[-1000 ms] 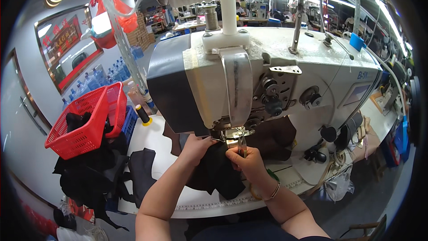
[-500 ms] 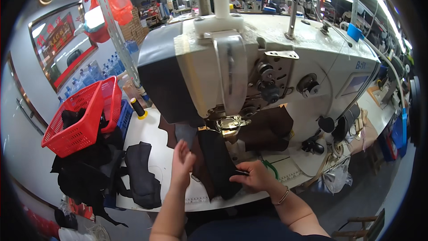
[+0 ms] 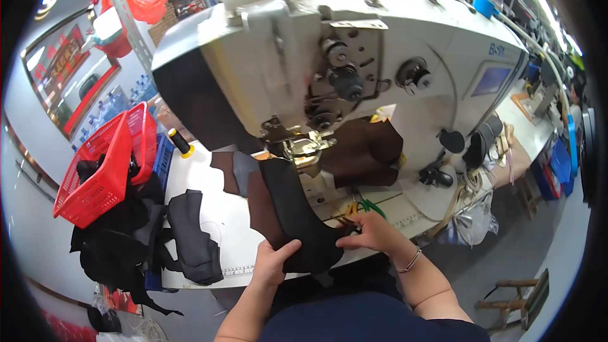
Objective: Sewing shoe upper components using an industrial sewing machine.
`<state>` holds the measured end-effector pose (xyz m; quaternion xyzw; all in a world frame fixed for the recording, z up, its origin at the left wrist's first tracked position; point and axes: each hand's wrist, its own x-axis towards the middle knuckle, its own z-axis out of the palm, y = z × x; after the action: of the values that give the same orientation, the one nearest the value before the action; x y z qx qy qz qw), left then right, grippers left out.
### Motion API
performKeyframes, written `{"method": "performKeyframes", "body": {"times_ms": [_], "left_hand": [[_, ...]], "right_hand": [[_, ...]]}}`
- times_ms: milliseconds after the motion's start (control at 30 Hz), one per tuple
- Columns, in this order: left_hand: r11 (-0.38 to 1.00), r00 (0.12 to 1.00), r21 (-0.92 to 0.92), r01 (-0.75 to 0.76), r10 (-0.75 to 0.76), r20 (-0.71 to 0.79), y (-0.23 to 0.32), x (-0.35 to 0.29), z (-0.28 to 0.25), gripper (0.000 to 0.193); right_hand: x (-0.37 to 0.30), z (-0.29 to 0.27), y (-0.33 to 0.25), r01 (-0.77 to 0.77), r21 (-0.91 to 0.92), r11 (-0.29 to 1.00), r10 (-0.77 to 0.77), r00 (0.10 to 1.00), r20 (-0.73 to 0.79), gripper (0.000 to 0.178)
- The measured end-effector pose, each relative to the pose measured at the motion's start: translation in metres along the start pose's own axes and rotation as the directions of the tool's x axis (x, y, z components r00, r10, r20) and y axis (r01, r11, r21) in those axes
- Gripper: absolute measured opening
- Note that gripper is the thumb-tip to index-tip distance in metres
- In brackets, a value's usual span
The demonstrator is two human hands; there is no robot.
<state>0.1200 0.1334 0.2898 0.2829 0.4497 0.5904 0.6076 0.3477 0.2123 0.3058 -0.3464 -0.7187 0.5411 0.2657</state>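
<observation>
A black fabric piece (image 3: 296,215) lies with brown material (image 3: 265,209) along its left side, running from under the sewing machine's presser foot (image 3: 307,150) toward me. My left hand (image 3: 273,263) grips the near left edge, thumb on top and fingers hidden beneath. At the near right end, my right hand (image 3: 375,235) is closed on the black fabric's edge; a small dark thing by its fingers is too unclear to name. Just beyond that hand lie green-handled scissors (image 3: 370,206). More brown material (image 3: 364,152) sits under the machine's arm.
The large white sewing machine (image 3: 437,31) fills the far side. At left are stitched black pieces (image 3: 193,237), a thread cone (image 3: 181,143), red baskets (image 3: 95,183) and hanging black cloth (image 3: 117,247). A wooden stool (image 3: 516,304) stands at lower right.
My left hand has come down from above the fabric onto its near edge and closed on it. The near end of the black piece has shifted slightly right. The view has also shifted.
</observation>
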Motion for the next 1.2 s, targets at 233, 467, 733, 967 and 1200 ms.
{"method": "performKeyframes", "body": {"times_ms": [233,467,733,967,1200], "left_hand": [[0.999,1.000,-0.031,0.014,-0.014,0.007,0.002,0.001,0.006,0.043],[0.999,0.998,-0.013,-0.043,0.044,0.044,-0.003,-0.001,0.008,0.042],[0.991,0.993,0.077,-0.108,0.111,-0.048,-0.008,-0.001,0.011,0.045],[0.986,0.988,0.086,-0.140,0.145,-0.050,-0.012,0.000,0.015,0.048],[0.994,0.993,0.011,-0.111,0.111,-0.037,-0.012,0.002,0.013,0.051]], "right_hand": [[-0.026,-0.004,0.002,-0.171,0.190,0.967,0.198,0.972,-0.130,0.027],[-0.025,0.010,0.012,-0.118,0.276,0.954,0.187,0.953,-0.240,0.024],[-0.025,0.015,0.012,-0.084,0.272,0.959,0.164,0.943,-0.288,0.024],[-0.020,0.021,0.004,-0.130,0.232,0.964,0.213,0.900,-0.381,0.022],[-0.019,0.023,0.010,-0.072,0.331,0.941,0.201,0.905,-0.374,0.017]]}}
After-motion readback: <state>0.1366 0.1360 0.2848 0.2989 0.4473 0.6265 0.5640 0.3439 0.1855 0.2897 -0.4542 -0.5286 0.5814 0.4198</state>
